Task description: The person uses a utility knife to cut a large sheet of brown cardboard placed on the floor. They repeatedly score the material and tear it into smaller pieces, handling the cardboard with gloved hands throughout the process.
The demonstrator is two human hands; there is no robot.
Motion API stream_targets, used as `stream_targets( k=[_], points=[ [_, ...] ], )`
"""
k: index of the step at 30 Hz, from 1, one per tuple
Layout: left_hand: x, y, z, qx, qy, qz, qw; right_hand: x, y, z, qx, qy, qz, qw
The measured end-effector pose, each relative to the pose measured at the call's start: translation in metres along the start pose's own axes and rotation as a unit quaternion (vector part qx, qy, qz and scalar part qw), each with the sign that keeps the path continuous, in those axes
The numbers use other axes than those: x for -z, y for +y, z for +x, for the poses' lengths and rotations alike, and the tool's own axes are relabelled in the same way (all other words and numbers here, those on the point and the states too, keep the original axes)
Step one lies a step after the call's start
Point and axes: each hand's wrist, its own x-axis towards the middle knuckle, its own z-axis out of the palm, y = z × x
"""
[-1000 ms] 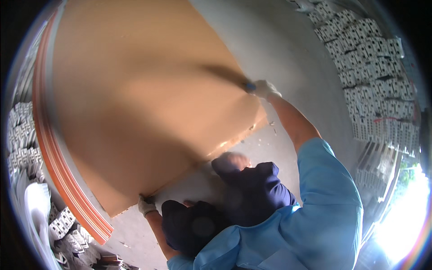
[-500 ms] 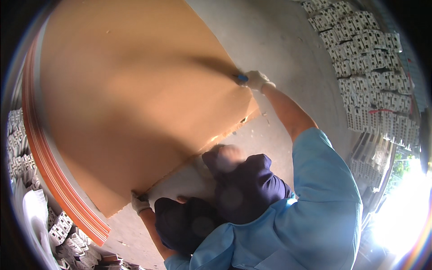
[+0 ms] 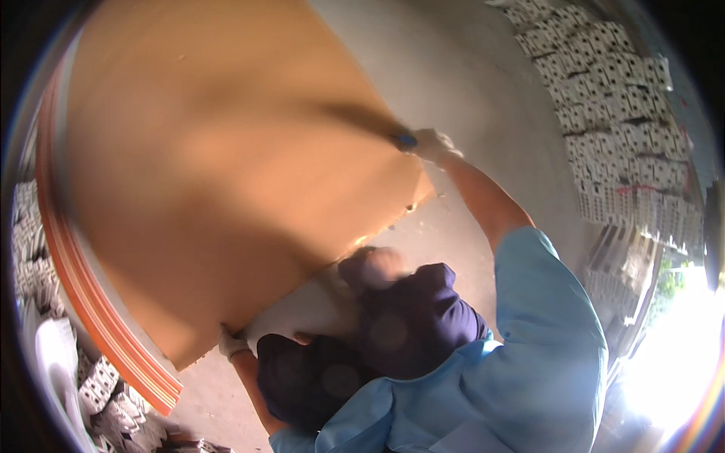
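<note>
A large brown sheet (image 3: 226,166), like cardboard, lies on the floor in front of me, its near edge ragged in places. My right hand (image 3: 436,145), in a pale glove, is closed around a small blue-handled tool (image 3: 406,141) at the sheet's right edge; its working end is too dark to make out. At the near edge, toward the sheet's left corner, my gloved left hand (image 3: 234,343) grips the border, with its fingertips in shadow. Both arms are spread wide, and a dark shadow crosses the sheet from the right hand.
Orange-and-white striped long strips (image 3: 113,332) curve along the sheet's left side. Pale perforated profiles stand in stacks (image 3: 612,98) at the right, with more stacks (image 3: 30,234) at far left. White wrapping (image 3: 57,355) lies lower left. My bent knees (image 3: 408,317) are close to the near edge.
My right hand has come slightly nearer along the sheet's right edge with the blue-handled tool. The left hand keeps its place at the near edge. The whole view has shifted a little.
</note>
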Motion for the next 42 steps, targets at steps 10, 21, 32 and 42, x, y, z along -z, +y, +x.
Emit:
stream_targets(
  k=[10,21,32,42],
  points=[
    [-0.037,0.020,-0.093,-0.155,0.346,0.376,0.846,-0.009,0.006,0.014,0.044,0.015,-0.038,0.998],
    [-0.087,0.172,-0.183,-0.361,0.178,0.315,0.860,-0.016,0.014,0.020,0.032,-0.010,0.055,0.998],
    [-0.189,0.274,-0.440,-0.591,-0.062,0.543,0.593,-0.022,0.016,0.022,-0.011,-0.032,0.052,0.998],
    [-0.278,0.350,-0.346,-0.604,-0.232,0.542,0.536,0.098,-0.047,-0.030,-0.157,-0.058,-0.031,0.985]
  ],
)
